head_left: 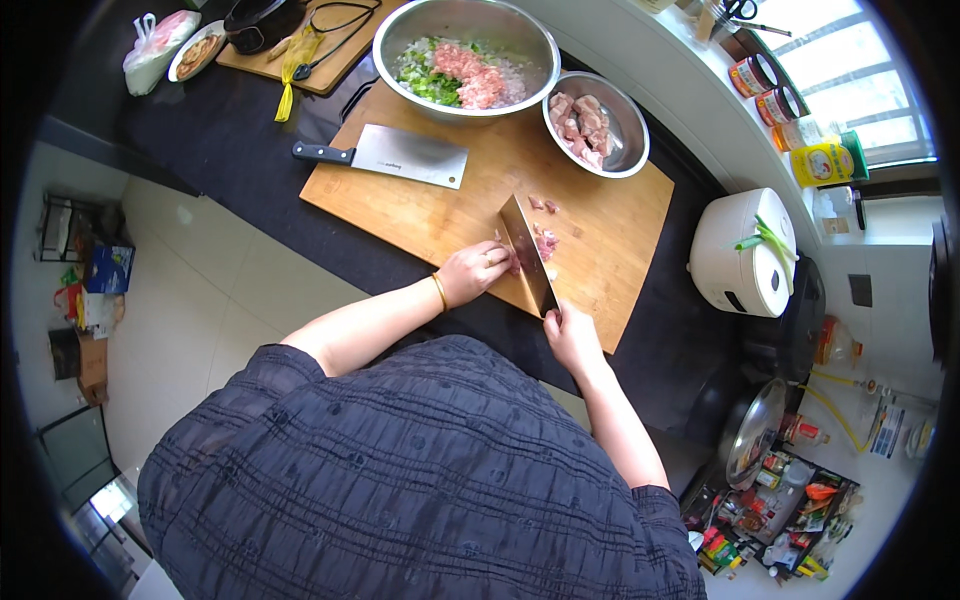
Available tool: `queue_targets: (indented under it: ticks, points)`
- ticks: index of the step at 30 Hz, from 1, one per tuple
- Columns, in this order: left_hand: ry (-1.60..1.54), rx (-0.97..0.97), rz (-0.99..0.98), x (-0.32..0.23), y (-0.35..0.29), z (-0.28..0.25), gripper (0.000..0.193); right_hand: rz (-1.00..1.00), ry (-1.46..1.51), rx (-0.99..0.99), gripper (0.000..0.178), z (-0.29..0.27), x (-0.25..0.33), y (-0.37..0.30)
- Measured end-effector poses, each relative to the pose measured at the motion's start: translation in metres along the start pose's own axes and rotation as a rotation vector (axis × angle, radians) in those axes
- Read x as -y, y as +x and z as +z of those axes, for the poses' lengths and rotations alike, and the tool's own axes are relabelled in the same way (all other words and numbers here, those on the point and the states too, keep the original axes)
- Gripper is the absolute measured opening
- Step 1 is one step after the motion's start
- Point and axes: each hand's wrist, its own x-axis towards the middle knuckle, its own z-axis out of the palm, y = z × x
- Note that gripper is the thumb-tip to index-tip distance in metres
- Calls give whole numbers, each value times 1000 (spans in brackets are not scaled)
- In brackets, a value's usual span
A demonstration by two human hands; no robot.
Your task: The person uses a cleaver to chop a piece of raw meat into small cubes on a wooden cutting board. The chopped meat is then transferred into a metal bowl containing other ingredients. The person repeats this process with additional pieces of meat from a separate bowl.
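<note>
Pale wood: a large cutting board (470,215) lay on the dark counter (230,150), taking up most of the work area. Right hand (572,338) was closed around the handle of a cleaver (528,255), blade edge down on the board, running away from the body. Left hand (476,271) sat just left of the blade, fingers curled and bunched, fingertips pressed to a small heap of pink raw meat (545,243) against the blade; a gold bangle (439,291) on that wrist. A few loose meat scraps (543,205) lay further up the board.

A second cleaver (395,155) with a black handle lay flat on the board's far left part, well apart from both hands. At the far edge, a big steel bowl (466,55) held minced meat with chopped green and white vegetables. Just beside it, to the right, a smaller steel bowl (597,122) held raw meat chunks.

White rice cooker (745,252) stood to the right of the board, green onion stalks on its lid. Jars and tins lined the windowsill (690,70). Person wore a dark textured top (420,480).
</note>
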Motion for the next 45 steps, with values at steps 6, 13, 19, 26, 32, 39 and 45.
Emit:
queue_targets:
  ticks: [6, 13, 19, 26, 32, 39, 45]
  points:
    - [55, 29, 22, 2, 5, 0, 25, 4, -67, -82, 16, 38, 6, 49]
    - [68, 28, 29, 4, 4, -4, 21, -39, -16, -41, 17, 12, -13, 13]
    - [-24, -10, 0, 1, 10, -6, 12, 358, 230, -36, 19, -7, -24, -3]
    - [14, -57, -9, 2, 8, -13, 15, -27, -24, -36, 13, -15, 12, -8]
    - [76, 0, -75, 2, 2, -5, 16, -52, -121, 20, 13, -7, 1, -6]
    - [46, 48, -41, 8, 0, 0, 18, -43, -117, 59, 15, -4, 2, 5]
    - [65, 43, 7, 8, 2, 1, 18, -68, -149, 32, 16, 8, 12, 32]
